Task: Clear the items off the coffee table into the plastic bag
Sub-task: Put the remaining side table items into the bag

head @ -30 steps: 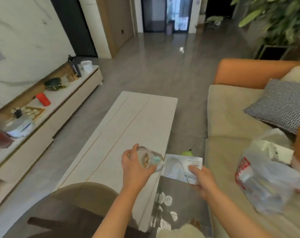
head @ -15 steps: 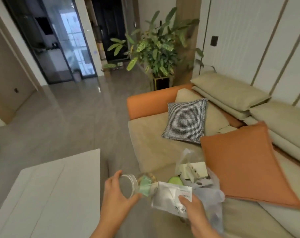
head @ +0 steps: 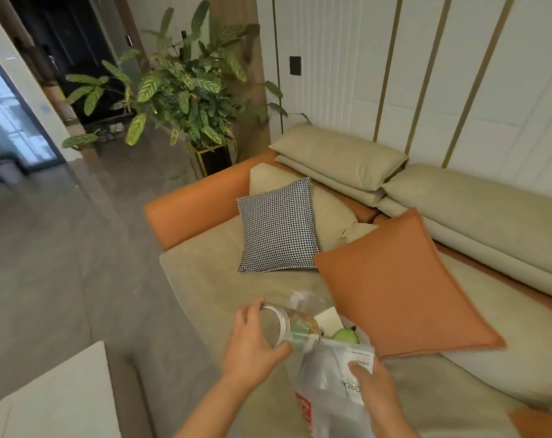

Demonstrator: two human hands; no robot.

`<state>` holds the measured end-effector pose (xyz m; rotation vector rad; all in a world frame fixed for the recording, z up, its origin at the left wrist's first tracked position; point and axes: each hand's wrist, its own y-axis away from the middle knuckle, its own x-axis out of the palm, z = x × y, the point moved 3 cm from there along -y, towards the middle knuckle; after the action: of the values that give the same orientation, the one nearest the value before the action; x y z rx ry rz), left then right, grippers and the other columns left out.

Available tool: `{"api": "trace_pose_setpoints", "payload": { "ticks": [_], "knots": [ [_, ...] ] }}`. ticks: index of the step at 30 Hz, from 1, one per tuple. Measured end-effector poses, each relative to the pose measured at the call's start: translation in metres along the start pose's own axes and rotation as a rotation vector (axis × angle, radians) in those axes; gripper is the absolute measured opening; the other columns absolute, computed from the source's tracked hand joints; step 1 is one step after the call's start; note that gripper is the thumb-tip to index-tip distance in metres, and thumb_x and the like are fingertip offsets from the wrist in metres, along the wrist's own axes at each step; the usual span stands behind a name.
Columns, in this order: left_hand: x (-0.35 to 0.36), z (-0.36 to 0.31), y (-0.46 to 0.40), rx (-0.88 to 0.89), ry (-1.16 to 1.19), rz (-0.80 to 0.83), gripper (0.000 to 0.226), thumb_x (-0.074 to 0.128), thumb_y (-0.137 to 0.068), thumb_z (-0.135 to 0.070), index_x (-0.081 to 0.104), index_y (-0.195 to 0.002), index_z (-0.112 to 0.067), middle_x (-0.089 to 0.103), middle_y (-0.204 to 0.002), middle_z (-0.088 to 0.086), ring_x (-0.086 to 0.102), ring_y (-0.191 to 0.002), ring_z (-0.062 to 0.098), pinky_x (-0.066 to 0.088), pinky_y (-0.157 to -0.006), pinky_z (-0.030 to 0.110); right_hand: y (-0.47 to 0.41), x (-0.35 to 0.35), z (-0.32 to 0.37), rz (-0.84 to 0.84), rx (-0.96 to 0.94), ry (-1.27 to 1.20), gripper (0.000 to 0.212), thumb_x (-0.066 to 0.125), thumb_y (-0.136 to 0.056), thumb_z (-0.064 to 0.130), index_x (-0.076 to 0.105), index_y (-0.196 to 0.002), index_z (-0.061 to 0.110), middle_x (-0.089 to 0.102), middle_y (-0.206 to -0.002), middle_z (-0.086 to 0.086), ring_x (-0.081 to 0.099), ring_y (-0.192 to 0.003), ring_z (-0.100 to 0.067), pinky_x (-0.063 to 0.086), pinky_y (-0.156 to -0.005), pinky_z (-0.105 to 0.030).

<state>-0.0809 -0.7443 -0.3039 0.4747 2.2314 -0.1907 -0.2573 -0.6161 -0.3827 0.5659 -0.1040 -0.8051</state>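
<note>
Head view: right hand [head: 374,392] pinches a flimsy sachet [head: 347,371] over the plastic bag [head: 318,403] on the sofa [head: 211,279]. Left hand [head: 252,346] grips a clear jar [head: 287,327], probably rigid and slippery; best held round its body.

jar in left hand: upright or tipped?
Tipped. The jar lies roughly sideways in the left hand, its round metal end facing the camera and its other end toward the plastic bag.

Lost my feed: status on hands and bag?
Left hand grips clear glass jar, right hand pinches white sachet. Both over clear plastic bag on sofa. Nothing blocking.
</note>
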Motion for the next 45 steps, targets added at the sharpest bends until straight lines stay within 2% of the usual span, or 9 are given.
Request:
{"api": "trace_pose_setpoints", "payload": {
  "ticks": [6, 11, 22, 25, 27, 32, 35, 39, 45],
  "knots": [
    [0.003, 0.01, -0.086, 0.166, -0.074, 0.187, 0.1, 0.075, -0.066, -0.051, 0.024, -0.147, -0.024, 0.033, -0.14, -0.004, 0.044, -0.126, 0.015, 0.039, -0.1, 0.027, -0.025, 0.042, 0.011, -0.183, 0.03, 0.005, 0.013, 0.052, -0.091, 0.004, 0.062, -0.098, 0.005, 0.064, -0.088, -0.017, 0.06, -0.086, -0.033, 0.049, -0.083, -0.046],
    [0.008, 0.012, -0.139, 0.273, -0.11, 0.364, 0.104, 0.078, -0.065, -0.05, 0.023, -0.147, -0.021, 0.031, -0.143, 0.001, 0.04, -0.13, 0.019, 0.04, -0.105, 0.034, -0.05, 0.053, 0.011, -0.33, 0.049, 0.128, 0.024, 0.052, -0.087, 0.02, 0.059, -0.109, 0.015, 0.067, -0.094, -0.012, 0.063, -0.089, -0.033, 0.053, -0.082, -0.052],
    [0.085, 0.0, -0.161, 0.411, -0.185, 0.572, 0.1, 0.077, -0.066, -0.044, 0.023, -0.147, -0.02, 0.035, -0.138, 0.006, 0.039, -0.13, 0.022, 0.038, -0.106, 0.034, -0.067, 0.032, 0.018, -0.425, 0.095, 0.366, 0.019, 0.037, -0.093, 0.007, 0.043, -0.076, 0.013, 0.045, -0.064, -0.005, 0.043, -0.059, -0.022, 0.032, -0.053, -0.03],
    [0.106, 0.004, -0.163, 0.399, -0.215, 0.563, 0.097, 0.076, -0.066, -0.044, 0.024, -0.145, -0.023, 0.033, -0.137, 0.004, 0.037, -0.13, 0.021, 0.041, -0.102, 0.035, -0.081, 0.03, 0.008, -0.467, 0.086, 0.473, 0.016, 0.036, -0.094, 0.007, 0.05, -0.09, 0.005, 0.052, -0.074, -0.009, 0.047, -0.063, -0.023, 0.036, -0.058, -0.031],
    [0.119, 0.007, -0.167, 0.382, -0.215, 0.569, 0.095, 0.076, -0.066, -0.042, 0.025, -0.144, -0.024, 0.031, -0.138, 0.003, 0.037, -0.128, 0.02, 0.043, -0.1, 0.034, -0.092, 0.035, 0.001, -0.447, 0.101, 0.584, 0.026, 0.034, -0.096, 0.007, 0.053, -0.113, 0.006, 0.058, -0.103, -0.012, 0.054, -0.082, -0.025, 0.041, -0.069, -0.031],
    [0.151, 0.017, -0.178, 0.364, -0.23, 0.614, 0.095, 0.076, -0.064, -0.044, 0.026, -0.142, -0.025, 0.032, -0.137, 0.002, 0.039, -0.125, 0.019, 0.043, -0.096, 0.032, -0.117, 0.055, -0.021, -0.306, 0.139, 1.025, 0.051, 0.041, -0.094, 0.008, 0.027, -0.142, 0.017, 0.041, -0.137, 0.004, 0.04, -0.127, -0.017, 0.048, -0.088, -0.029],
    [0.171, 0.022, -0.179, 0.349, -0.217, 0.7, 0.1, 0.076, -0.064, -0.049, 0.023, -0.144, -0.022, 0.03, -0.138, 0.001, 0.037, -0.128, 0.019, 0.043, -0.099, 0.035, -0.133, 0.076, -0.043, -0.189, 0.244, 0.978, 0.061, 0.041, -0.094, 0.011, 0.014, -0.149, 0.017, 0.038, -0.143, 0.0, 0.041, -0.128, -0.022, 0.048, -0.091, -0.034],
    [0.195, 0.033, -0.179, 0.394, -0.225, 0.824, 0.096, 0.078, -0.067, -0.045, 0.023, -0.142, -0.019, 0.03, -0.136, 0.001, 0.036, -0.128, 0.018, 0.039, -0.101, 0.027, -0.138, 0.096, -0.068, -0.192, 0.424, 0.768, 0.051, 0.037, -0.096, 0.014, 0.022, -0.145, 0.014, 0.047, -0.134, -0.013, 0.052, -0.117, -0.031, 0.047, -0.093, -0.04],
    [0.217, 0.046, -0.191, 0.417, -0.262, 0.993, 0.102, 0.073, -0.071, -0.051, 0.012, -0.148, -0.024, 0.027, -0.138, 0.003, 0.03, -0.132, 0.019, 0.033, -0.104, 0.027, -0.134, 0.098, -0.079, -0.193, 0.458, 0.858, 0.058, 0.036, -0.097, 0.013, 0.012, -0.15, 0.013, 0.046, -0.138, -0.011, 0.048, -0.122, -0.029, 0.039, -0.101, -0.038]
  ]
}}
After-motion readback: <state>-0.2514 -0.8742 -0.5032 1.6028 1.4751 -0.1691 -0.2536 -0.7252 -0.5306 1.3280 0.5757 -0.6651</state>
